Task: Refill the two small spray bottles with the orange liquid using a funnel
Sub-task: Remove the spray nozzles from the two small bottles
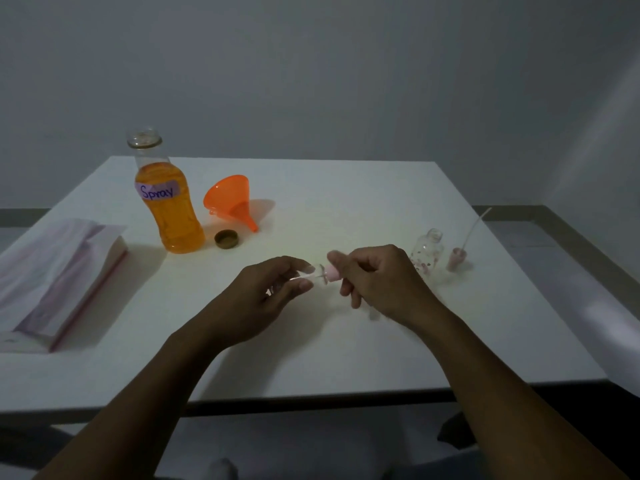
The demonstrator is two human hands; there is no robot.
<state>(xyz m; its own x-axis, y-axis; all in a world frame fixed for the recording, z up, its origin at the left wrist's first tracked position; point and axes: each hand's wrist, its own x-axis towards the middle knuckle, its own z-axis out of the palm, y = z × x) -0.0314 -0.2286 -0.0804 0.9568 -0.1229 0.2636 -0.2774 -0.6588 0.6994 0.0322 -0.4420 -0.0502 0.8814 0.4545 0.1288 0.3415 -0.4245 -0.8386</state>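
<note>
My left hand (pixel 268 294) grips a small clear spray bottle (pixel 306 274), mostly hidden by the fingers, over the middle of the white table (pixel 346 209). My right hand (pixel 375 278) pinches that bottle's pink spray cap (pixel 331 273). A second small clear spray bottle (pixel 427 251) stands uncapped just right of my right hand, its pink spray head with tube (pixel 460 251) beside it. At the back left stands an open bottle of orange liquid labelled "Spray" (pixel 169 202). An orange funnel (pixel 232 200) lies on its side next to it, with a brown cap (pixel 227 239) in front.
A box of tissues or masks (pixel 55 278) lies at the table's left edge. The table's front edge (pixel 311 398) runs just below my forearms. A grey wall stands behind the table.
</note>
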